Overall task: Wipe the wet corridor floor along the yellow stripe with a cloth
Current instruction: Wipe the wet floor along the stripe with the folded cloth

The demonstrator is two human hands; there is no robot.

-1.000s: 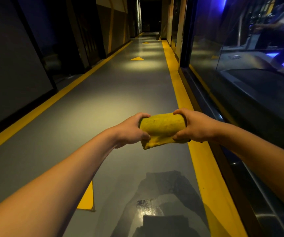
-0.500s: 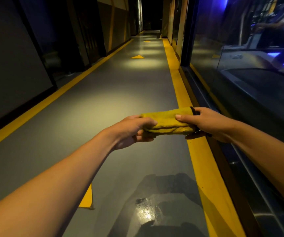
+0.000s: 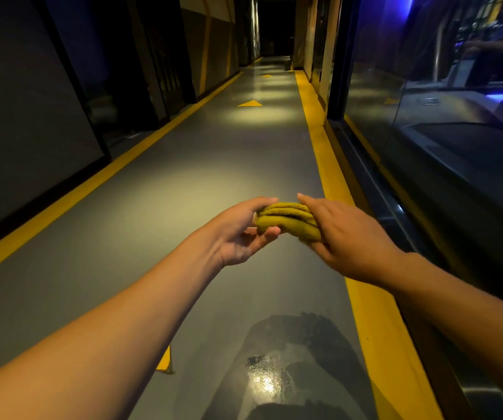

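Note:
A yellow-green cloth [image 3: 286, 219] is folded into a thick wad and held in the air in front of me, above the grey corridor floor [image 3: 183, 207]. My left hand [image 3: 238, 234] pinches its left end between thumb and fingers. My right hand [image 3: 344, 237] covers and grips its right end, back of the hand up. A wet, shiny patch [image 3: 274, 374] lies on the floor below, just left of the right yellow stripe [image 3: 374, 322].
A glass wall [image 3: 426, 147] runs along the right, dark panels [image 3: 32, 131] along the left with a second yellow stripe [image 3: 77, 192]. Yellow triangles [image 3: 250, 103] mark the floor ahead, one [image 3: 165, 360] near my left arm. A person shows behind the glass at the far right.
The cloth has been folded over into a shorter, thicker wad. My hands have come closer together, and the right hand has turned palm down over the cloth's end.

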